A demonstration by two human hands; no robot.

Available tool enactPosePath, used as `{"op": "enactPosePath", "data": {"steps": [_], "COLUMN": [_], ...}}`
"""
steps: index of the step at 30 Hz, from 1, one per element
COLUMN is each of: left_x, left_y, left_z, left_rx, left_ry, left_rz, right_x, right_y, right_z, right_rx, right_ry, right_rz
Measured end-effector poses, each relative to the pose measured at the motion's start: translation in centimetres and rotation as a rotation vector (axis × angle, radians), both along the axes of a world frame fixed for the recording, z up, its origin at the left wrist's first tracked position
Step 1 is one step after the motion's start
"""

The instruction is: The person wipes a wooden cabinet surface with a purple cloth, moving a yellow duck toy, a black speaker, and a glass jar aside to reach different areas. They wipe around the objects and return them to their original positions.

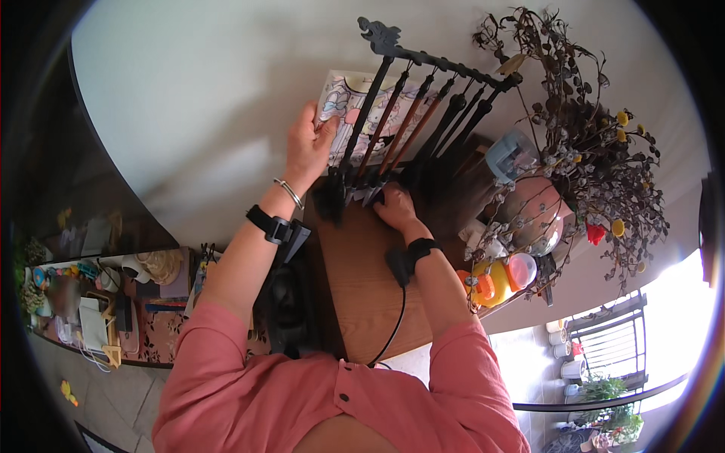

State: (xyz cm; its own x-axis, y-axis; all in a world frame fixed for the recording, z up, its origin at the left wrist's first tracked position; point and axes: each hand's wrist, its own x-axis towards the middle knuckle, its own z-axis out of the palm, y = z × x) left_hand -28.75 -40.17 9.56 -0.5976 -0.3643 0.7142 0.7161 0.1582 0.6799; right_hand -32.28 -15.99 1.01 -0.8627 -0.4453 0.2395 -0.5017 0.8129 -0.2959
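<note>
A flat booklet or box printed with pastel cartoon figures (371,116) stands against the wall, partly hidden by a black brush rack (365,110) with a carved animal-head end. My left hand (311,139) grips the printed item by its left edge, thumb on the front face. Several writing brushes with reddish-brown handles (412,125) hang from the rack. Low at the rack's base, my right hand (396,205) reaches in beside the hanging brush tips, close to the wooden cabinet top (362,272). Its fingertips are partly hidden near a small dark object, and I cannot tell whether they hold it.
Dried flower branches (595,153) spread out at the right, over a light-blue container (512,156), a round glass vase (532,221) and a yellow-orange toy (490,283). A large dark screen (102,170) and a cluttered low cabinet (158,334) stand at the left.
</note>
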Motion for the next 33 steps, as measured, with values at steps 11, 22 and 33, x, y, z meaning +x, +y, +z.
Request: {"op": "enactPosePath", "data": {"steps": [11, 22, 33], "left_x": [1.5, -1.8, -1.3], "left_y": [3.5, 4.5, 3.5], "left_z": [3.6, 2.3, 5.0], "left_rx": [-0.182, -0.294, -0.333], "left_ry": [-0.097, 0.148, 0.151], "left_rz": [0.198, 0.456, 0.508], "right_x": [0.0, -0.4, -0.1], "right_y": [0.4, -0.2, -0.4], "right_z": [-0.5, -1.0, -1.4], "right_rx": [-0.026, -0.006, 0.015], "right_ry": [0.065, -0.009, 0.127], "right_rz": [0.023, -0.022, -0.009]}}
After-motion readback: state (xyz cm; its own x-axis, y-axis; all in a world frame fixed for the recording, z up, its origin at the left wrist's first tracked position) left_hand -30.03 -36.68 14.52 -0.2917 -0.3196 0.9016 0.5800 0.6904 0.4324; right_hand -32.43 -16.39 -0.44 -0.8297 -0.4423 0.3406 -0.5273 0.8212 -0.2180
